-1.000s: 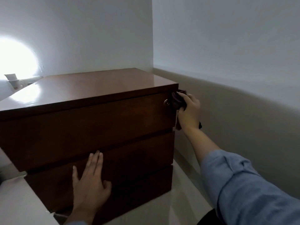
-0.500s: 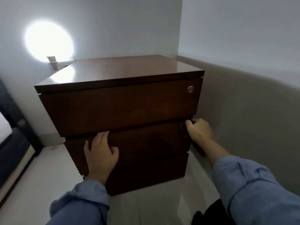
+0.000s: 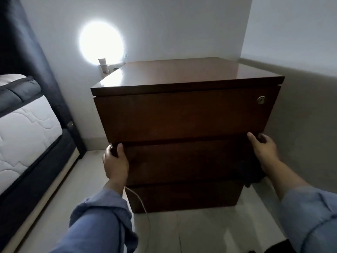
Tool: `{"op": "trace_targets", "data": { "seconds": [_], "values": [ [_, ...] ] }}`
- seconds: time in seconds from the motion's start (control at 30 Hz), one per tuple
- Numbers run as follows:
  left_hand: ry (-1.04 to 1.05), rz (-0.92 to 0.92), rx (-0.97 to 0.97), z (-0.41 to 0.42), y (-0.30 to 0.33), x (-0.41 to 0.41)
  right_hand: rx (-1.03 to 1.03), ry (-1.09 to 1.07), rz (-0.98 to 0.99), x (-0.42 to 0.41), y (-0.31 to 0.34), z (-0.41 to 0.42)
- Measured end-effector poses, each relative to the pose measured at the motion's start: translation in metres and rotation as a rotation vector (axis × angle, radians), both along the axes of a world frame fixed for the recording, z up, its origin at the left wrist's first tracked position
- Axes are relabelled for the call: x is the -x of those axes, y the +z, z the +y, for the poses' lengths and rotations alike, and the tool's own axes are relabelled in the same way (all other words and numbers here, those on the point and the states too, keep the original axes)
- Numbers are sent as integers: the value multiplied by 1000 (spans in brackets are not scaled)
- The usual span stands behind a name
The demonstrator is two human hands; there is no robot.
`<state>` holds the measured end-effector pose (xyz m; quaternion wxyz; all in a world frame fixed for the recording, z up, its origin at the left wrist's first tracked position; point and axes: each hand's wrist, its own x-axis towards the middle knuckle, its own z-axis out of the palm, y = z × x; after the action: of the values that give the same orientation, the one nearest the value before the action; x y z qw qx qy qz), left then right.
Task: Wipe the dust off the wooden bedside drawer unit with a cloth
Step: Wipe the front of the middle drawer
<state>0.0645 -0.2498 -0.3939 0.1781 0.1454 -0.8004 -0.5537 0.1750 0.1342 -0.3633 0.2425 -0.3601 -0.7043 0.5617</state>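
At the drawer unit (image 3: 186, 114), centre frame, left hand (image 3: 114, 161) at 8 o'clock clamps its edge, likely to shift it; right hand (image 3: 264, 148) at 3 o'clock grips the corner, dark cloth (image 3: 249, 172) dangling beneath.

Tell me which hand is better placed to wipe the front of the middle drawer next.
The right hand. A dark cloth hangs beneath it, against the middle drawer. The left hand only grips that drawer's left edge and carries no cloth.
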Motion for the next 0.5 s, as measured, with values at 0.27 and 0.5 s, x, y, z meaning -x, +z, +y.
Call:
{"op": "trace_targets", "data": {
  "seconds": [0.27, 0.5],
  "values": [
    [56, 32, -134, -8, 0, 11, 103, 2, 48, 1, 5, 4],
    [61, 22, -61, -8, 4, 10, 90, 0, 27, -3, 7, 10]
  ]
}}
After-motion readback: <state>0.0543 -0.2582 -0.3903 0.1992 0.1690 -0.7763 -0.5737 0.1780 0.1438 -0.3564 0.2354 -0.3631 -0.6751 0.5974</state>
